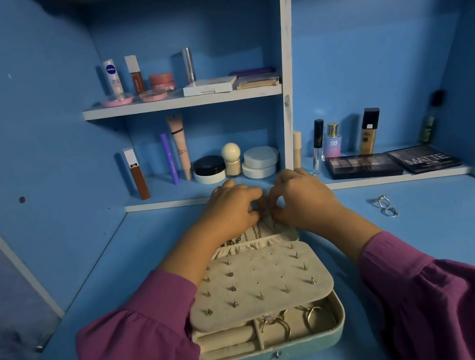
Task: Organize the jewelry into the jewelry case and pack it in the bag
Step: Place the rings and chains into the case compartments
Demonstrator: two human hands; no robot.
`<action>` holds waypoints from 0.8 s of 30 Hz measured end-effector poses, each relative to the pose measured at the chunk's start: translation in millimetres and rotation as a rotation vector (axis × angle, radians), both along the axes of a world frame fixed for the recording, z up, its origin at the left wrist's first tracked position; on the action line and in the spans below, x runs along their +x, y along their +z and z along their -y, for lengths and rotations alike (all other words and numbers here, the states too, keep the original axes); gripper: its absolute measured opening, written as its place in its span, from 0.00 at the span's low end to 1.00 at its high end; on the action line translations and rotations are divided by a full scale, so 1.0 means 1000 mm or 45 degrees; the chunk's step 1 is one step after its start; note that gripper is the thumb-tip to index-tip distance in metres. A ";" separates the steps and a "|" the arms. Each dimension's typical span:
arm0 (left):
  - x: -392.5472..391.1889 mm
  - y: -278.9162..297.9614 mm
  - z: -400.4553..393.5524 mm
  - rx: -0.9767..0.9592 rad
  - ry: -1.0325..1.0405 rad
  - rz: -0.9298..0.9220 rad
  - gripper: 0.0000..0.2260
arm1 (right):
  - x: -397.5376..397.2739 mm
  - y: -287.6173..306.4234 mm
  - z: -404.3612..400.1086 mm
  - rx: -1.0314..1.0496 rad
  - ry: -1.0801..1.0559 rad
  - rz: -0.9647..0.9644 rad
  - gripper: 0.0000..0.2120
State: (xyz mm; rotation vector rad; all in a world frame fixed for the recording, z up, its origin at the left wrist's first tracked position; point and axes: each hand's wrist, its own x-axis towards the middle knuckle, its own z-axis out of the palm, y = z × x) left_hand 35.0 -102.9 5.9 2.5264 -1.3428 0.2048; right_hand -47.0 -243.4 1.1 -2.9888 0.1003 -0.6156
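Blue surface (415, 243) under blue shelves of cosmetics. On it, open teal jewelry case (276, 352): silver rings (276, 323) in front compartments, cream earring panel (257, 281) studded with posts, thin chains (248, 236) in lid. Left hand (232, 209) and right hand (302, 197) curled fingertip to fingertip over lid, pinching something too small to tell. Two loose silver rings (385, 206) lying right.

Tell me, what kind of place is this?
Probably a dressing or vanity nook at home: blue shelves lined with cosmetics, eyeshadow palettes, and an open jewelry case on the desk.
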 end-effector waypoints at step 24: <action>-0.019 0.008 -0.012 -0.013 -0.084 -0.435 0.06 | -0.027 -0.003 0.008 0.447 0.159 -0.099 0.07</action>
